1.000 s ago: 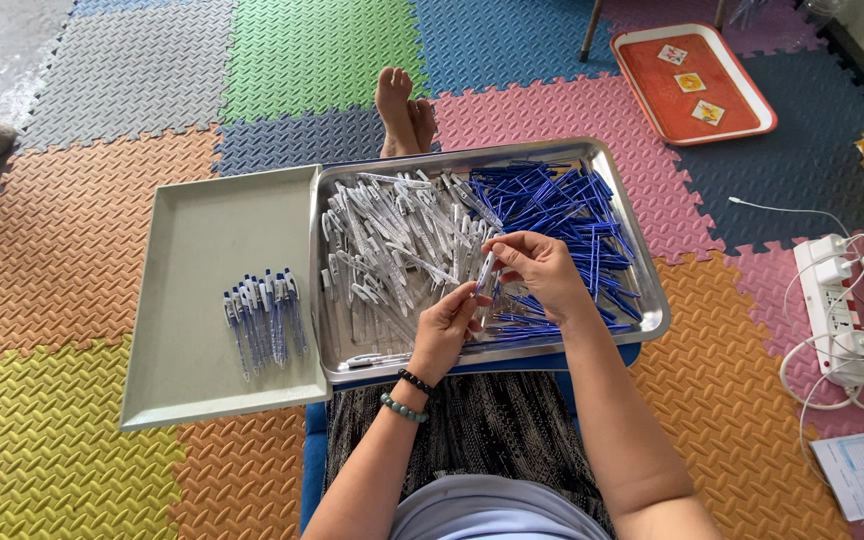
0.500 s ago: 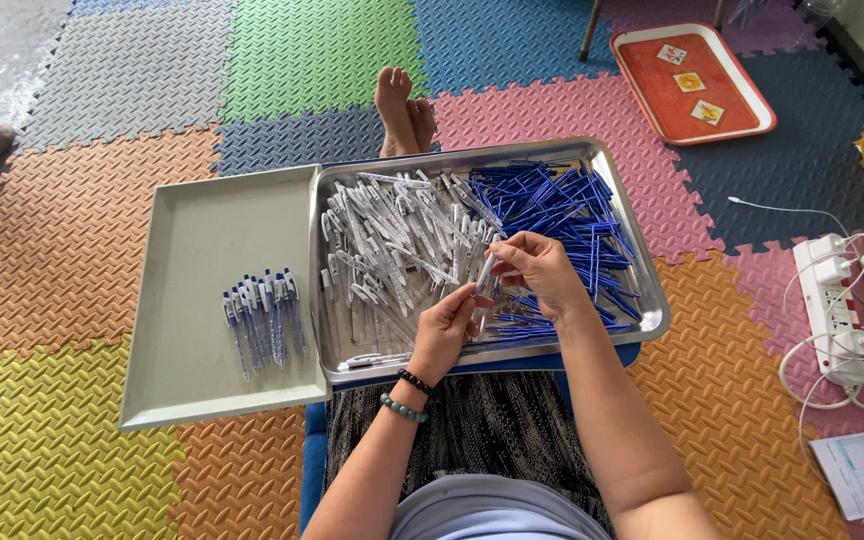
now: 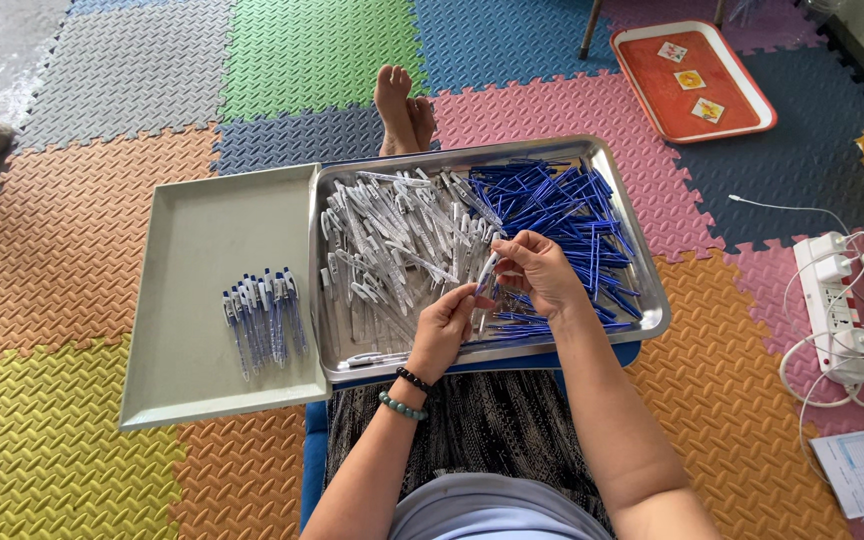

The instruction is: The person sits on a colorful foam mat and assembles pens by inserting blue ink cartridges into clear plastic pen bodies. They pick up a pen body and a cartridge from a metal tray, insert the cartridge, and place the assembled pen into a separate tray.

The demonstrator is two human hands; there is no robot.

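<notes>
A: Where's the pen barrel (image 3: 487, 272)?
B: Pinched between left hand (image 3: 444, 325) and right hand (image 3: 542, 272), fingers closed on it, above the steel tray (image 3: 652, 300).
A: Versus earlier?
B: Unchanged; grip holds.

Open room across the bare near and far parts of the grey tray (image 3: 202, 225), beside the small row of assembled pens (image 3: 264, 318). Crowded in the steel tray (image 3: 642, 300): clear barrels (image 3: 392, 240) left, blue parts (image 3: 562, 215) right, both hands above the middle.
</notes>
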